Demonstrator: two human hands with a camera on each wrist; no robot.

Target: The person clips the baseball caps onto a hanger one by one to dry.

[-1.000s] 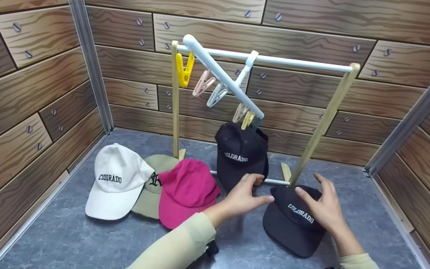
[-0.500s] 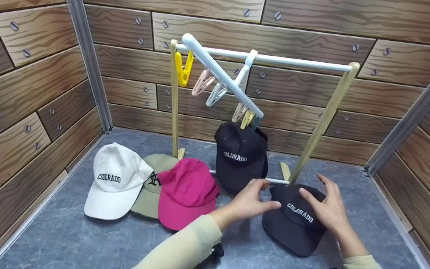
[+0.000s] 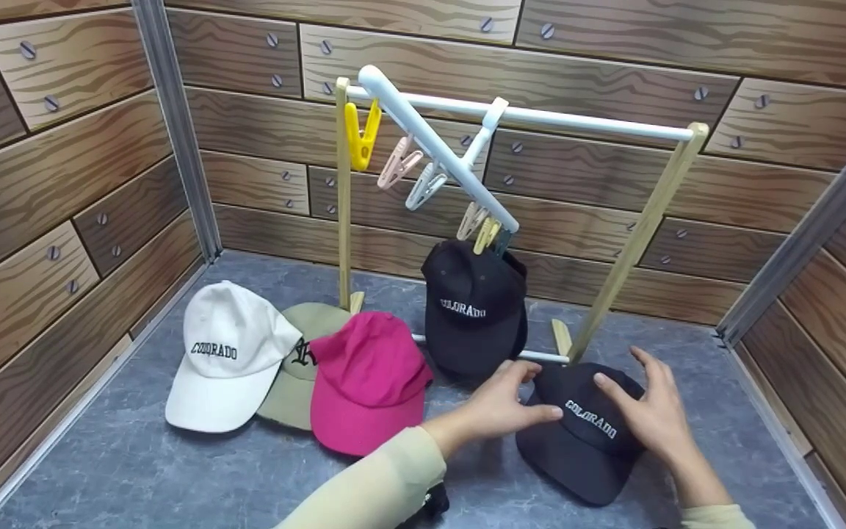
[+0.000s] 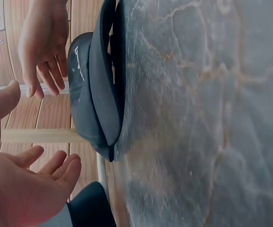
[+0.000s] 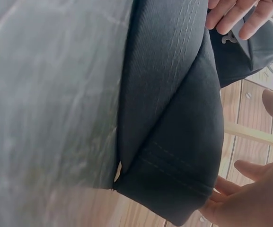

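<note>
A dark cap (image 3: 577, 448) lettered COLORADO lies on the grey surface at the right front, brim toward me. On its right side is my right hand (image 3: 654, 415), thumb and fingers spread over the crown; in the right wrist view its fingertips (image 5: 214, 196) meet the fabric's edge. My left hand (image 3: 500, 404) hovers at the cap's left, thumb and fingers apart, a gap showing between it and the cap (image 4: 101, 90) in the left wrist view. Behind, another dark COLORADO cap (image 3: 467, 323) hangs from clips on a pale blue hanger (image 3: 438, 147).
White (image 3: 221, 353), olive (image 3: 287, 397) and pink (image 3: 371, 382) caps lie overlapping on the left. The hanger hooks onto a rack's top bar (image 3: 592, 123), between wooden posts (image 3: 636, 242). Several clips, among them a yellow clip (image 3: 362, 139), dangle from it. Wood-patterned walls enclose the surface.
My left hand has moved right and slightly toward me, closer to the dark cap on the surface. The right hand has shifted a little to the right. The caps stay put.
</note>
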